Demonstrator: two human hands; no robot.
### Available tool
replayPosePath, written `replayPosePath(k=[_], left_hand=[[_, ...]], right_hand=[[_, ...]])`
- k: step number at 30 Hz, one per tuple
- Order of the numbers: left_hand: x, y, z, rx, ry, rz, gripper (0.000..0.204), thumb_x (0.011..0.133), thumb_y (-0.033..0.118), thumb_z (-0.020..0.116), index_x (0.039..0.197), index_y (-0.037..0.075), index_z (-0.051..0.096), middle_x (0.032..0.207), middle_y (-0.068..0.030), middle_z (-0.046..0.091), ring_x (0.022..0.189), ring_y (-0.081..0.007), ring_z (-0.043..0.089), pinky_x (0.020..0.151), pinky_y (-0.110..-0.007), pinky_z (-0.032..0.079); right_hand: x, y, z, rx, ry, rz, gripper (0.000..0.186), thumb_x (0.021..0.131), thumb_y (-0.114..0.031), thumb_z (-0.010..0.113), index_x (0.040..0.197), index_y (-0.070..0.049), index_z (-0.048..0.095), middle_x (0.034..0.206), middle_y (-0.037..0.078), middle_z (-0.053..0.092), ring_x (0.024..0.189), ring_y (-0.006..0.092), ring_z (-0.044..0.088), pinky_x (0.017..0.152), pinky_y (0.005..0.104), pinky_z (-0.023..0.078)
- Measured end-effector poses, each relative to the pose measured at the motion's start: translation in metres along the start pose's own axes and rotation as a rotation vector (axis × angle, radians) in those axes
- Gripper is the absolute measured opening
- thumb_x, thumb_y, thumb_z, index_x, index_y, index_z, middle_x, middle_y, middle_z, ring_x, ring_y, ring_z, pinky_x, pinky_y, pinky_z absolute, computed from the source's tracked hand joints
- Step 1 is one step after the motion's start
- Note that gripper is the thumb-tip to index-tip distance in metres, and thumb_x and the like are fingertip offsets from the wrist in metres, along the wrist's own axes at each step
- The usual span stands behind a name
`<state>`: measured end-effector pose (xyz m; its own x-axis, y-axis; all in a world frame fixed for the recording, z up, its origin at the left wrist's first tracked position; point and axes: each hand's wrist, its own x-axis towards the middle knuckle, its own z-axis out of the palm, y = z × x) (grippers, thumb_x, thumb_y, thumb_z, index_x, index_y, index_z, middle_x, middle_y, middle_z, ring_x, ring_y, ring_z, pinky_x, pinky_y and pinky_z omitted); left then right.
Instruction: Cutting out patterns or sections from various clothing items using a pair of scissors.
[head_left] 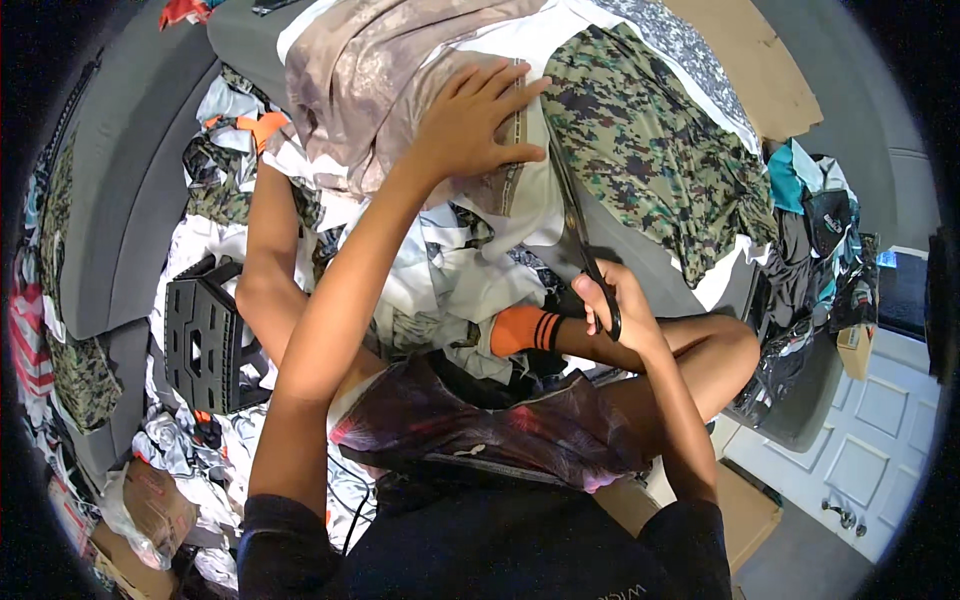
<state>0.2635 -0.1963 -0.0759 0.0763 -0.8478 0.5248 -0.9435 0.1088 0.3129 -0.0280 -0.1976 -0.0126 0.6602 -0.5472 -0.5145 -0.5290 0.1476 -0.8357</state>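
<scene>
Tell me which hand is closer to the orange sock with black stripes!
The right. The right hand, holding scissors, is just right of the sock; the left hand is farther off, spread on brownish cloth.

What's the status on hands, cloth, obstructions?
Left hand spread on brown cloth. Right hand gripping black scissors, blades beside camouflage cloth. Loose cloth heaped nearby, nothing covering hands.

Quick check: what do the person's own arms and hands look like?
The left hand and right hand are both ungloved. The left forearm and right forearm are bare, with no watch or bracelet showing. Above, the left sleeve and right sleeve are short and black.
</scene>
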Motion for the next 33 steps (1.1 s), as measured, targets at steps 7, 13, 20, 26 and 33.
replayPosePath(k=[7, 13, 20, 26, 33], left_hand=[[0.002, -0.002, 0.004, 0.008, 0.021, 0.016, 0.074, 0.075, 0.068, 0.058, 0.139, 0.032, 0.047, 0.143, 0.0027, 0.045, 0.135, -0.0179, 0.037, 0.111, -0.038, 0.021], [0.001, -0.004, 0.005, 0.042, 0.005, 0.005, 0.075, 0.074, 0.069, 0.058, 0.139, 0.032, 0.048, 0.143, 0.0036, 0.045, 0.135, -0.0178, 0.036, 0.111, -0.037, 0.021], [0.001, -0.004, 0.008, 0.049, 0.004, -0.011, 0.077, 0.075, 0.071, 0.057, 0.139, 0.030, 0.048, 0.144, 0.0044, 0.043, 0.136, -0.0165, 0.035, 0.112, -0.036, 0.021], [-0.001, -0.003, 0.007, 0.060, 0.014, -0.004, 0.079, 0.075, 0.073, 0.055, 0.140, 0.027, 0.048, 0.145, 0.0047, 0.043, 0.137, -0.0152, 0.034, 0.113, -0.036, 0.020], [0.000, -0.005, 0.010, 0.063, 0.020, -0.002, 0.082, 0.075, 0.073, 0.055, 0.141, 0.023, 0.046, 0.146, 0.0046, 0.042, 0.138, -0.0150, 0.033, 0.113, -0.036, 0.019]], right_hand=[[0.003, -0.002, -0.004, -0.067, -0.004, -0.001, 0.037, 0.091, -0.036, 0.060, 0.072, -0.006, 0.048, 0.056, 0.002, 0.048, 0.043, 0.0098, 0.044, 0.041, 0.0237, 0.041], [0.003, 0.000, 0.000, -0.067, 0.031, -0.003, 0.039, 0.091, -0.036, 0.061, 0.068, -0.007, 0.047, 0.055, 0.001, 0.046, 0.041, 0.0093, 0.043, 0.040, 0.0229, 0.039], [0.001, -0.005, 0.003, -0.035, 0.052, -0.039, 0.042, 0.088, -0.038, 0.066, 0.064, -0.009, 0.048, 0.052, -0.003, 0.042, 0.040, 0.0073, 0.041, 0.038, 0.0220, 0.035], [-0.001, -0.009, 0.006, -0.052, 0.070, -0.037, 0.042, 0.089, -0.037, 0.065, 0.064, -0.009, 0.048, 0.051, -0.003, 0.042, 0.039, 0.0072, 0.040, 0.038, 0.0222, 0.035], [-0.002, -0.013, 0.007, -0.108, 0.058, -0.007, 0.042, 0.092, -0.036, 0.060, 0.065, -0.007, 0.046, 0.052, 0.001, 0.046, 0.039, 0.0095, 0.043, 0.039, 0.0229, 0.038]])
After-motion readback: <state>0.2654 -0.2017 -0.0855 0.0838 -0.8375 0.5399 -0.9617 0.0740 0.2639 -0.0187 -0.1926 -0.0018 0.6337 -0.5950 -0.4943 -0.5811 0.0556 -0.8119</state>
